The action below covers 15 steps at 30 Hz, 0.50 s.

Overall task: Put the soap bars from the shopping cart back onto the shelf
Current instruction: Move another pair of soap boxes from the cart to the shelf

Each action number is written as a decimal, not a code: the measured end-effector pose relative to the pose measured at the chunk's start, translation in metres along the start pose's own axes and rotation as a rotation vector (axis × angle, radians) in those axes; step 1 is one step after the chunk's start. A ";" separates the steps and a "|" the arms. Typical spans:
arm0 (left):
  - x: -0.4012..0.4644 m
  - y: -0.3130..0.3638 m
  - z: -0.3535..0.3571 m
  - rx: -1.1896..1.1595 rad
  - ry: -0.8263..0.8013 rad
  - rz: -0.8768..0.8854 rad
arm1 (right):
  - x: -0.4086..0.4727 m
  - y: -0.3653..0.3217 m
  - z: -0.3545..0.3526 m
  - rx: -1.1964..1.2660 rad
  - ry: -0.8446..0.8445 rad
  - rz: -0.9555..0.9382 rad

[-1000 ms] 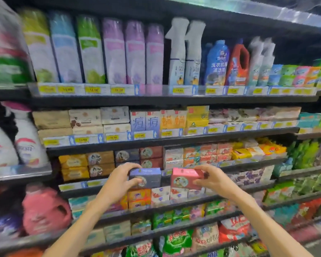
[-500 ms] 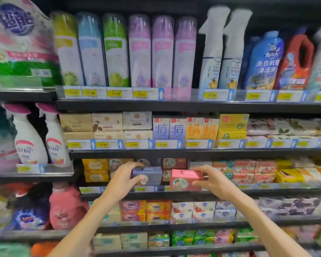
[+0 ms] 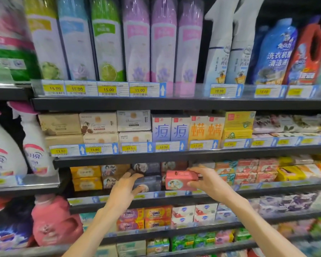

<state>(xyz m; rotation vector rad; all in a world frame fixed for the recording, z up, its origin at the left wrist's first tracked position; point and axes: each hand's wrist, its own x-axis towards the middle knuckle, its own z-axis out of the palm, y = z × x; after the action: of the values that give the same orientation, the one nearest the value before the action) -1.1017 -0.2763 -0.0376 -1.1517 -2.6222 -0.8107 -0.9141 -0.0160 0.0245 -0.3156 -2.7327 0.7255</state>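
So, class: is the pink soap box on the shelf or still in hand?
In hand: the right hand grips the pink soap box at the shelf front.

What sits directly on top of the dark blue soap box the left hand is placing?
Another dark blue soap box is stacked on the one the left hand holds. The shelf edge above hides that box's top, and whatever lies behind the stack is covered.

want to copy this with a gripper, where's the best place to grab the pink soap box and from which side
Grip the pink soap box by its right short end, coming from the right, as the right hand does: thumb under, fingers over the top. Its long printed face looks outward and the dark blue soap box in the left hand sits close on its left, so the right end is the free one.
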 end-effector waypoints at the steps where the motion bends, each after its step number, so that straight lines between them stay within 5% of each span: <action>1: -0.001 0.000 0.001 0.038 0.018 0.011 | 0.002 0.000 0.003 -0.015 -0.009 0.003; 10: -0.003 0.001 -0.001 0.122 0.052 0.008 | 0.018 -0.006 0.025 -0.125 0.021 -0.037; 15: -0.001 -0.002 -0.001 0.126 0.047 0.019 | 0.021 0.001 0.040 -0.439 0.039 -0.133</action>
<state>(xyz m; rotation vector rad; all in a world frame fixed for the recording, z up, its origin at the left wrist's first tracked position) -1.1026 -0.2788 -0.0383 -1.1084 -2.5793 -0.6498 -0.9466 -0.0274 -0.0044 -0.2327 -2.8200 0.0775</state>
